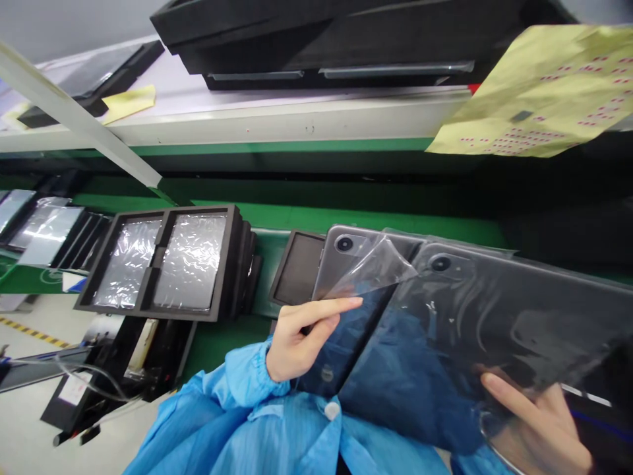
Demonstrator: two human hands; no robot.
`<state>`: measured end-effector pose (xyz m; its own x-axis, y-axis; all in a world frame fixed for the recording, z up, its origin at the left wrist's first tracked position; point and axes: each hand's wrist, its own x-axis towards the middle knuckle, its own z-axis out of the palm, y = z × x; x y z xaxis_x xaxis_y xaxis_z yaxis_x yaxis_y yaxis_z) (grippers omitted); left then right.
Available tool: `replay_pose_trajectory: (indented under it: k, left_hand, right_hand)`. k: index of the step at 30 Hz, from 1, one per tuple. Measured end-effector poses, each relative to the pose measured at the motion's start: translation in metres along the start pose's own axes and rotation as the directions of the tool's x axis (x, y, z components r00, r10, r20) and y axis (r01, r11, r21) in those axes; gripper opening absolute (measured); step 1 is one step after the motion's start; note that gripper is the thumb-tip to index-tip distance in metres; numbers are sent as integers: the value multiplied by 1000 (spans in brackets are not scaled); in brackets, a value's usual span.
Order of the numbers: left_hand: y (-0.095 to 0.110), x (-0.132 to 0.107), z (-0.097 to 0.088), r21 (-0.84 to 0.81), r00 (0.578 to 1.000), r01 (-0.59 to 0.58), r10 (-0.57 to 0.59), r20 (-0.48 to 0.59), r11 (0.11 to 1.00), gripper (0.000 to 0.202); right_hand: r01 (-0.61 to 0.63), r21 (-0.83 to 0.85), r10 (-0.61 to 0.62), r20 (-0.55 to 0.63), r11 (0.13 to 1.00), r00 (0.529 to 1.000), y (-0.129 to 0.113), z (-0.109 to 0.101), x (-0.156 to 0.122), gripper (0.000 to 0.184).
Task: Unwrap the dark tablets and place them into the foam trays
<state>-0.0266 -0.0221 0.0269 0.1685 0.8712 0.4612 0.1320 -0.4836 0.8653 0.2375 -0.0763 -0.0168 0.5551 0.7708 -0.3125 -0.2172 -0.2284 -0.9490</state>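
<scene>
Two dark grey tablets lie side by side, backs up, with round camera lenses at their upper left corners. Clear plastic film [383,267] is folded up in a loose flap on the left tablet [329,349]. My left hand [301,333] rests at that tablet's left side, index finger and thumb close together at the film's edge; whether film is between them is hard to see. Wrinkled clear plastic covers the right tablet [445,330]. My right hand [537,412] grips this tablet's lower right part, thumb on top, partly seen through the plastic.
A stack of black foam trays [227,264] holding film-wrapped panels stands at left, with another foam tray [299,267] beside the tablets. More flat panels [49,227] stand farther left. Above runs a white shelf [297,125] bearing black foam trays; a yellow sheet [544,92] hangs from it.
</scene>
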Motion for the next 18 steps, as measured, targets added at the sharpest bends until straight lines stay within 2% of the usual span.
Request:
replay_pose_trajectory:
  k: [2, 6, 8, 11, 13, 16, 18]
  left_hand:
    - [-1, -1, 4, -1, 1000, 8, -8, -7, 1000, 36]
    - [-5, -7, 10, -36, 999, 49, -49, -12, 998, 42]
    - [-6, -10, 11, -34, 996, 81, -82, -22, 996, 43]
    - [-9, -12, 12, 6, 992, 125, -125, -35, 992, 44]
    - [-9, -12, 14, 12, 991, 131, -131, -24, 991, 53]
    - [-10, -12, 19, -49, 989, 148, -148, 13, 988, 71]
    - [-10, -13, 21, -88, 982, 189, -186, 34, 978, 74]
  right_hand:
    - [-50, 33, 49, 16, 998, 999, 3, 9, -2, 48]
    - [-101, 96, 91, 108, 990, 990, -2, 27, -14, 41]
    - [-114, 118, 101, 106, 986, 989, -7, 32, -19, 49]
    - [-119, 123, 106, 109, 985, 988, -14, 34, -20, 59]
    - [-108, 132, 94, 107, 985, 990, -16, 33, -19, 65]
    - [-93, 142, 79, 104, 985, 991, -17, 32, -18, 70]
    - [-107, 150, 92, 109, 983, 990, -17, 32, -19, 67]
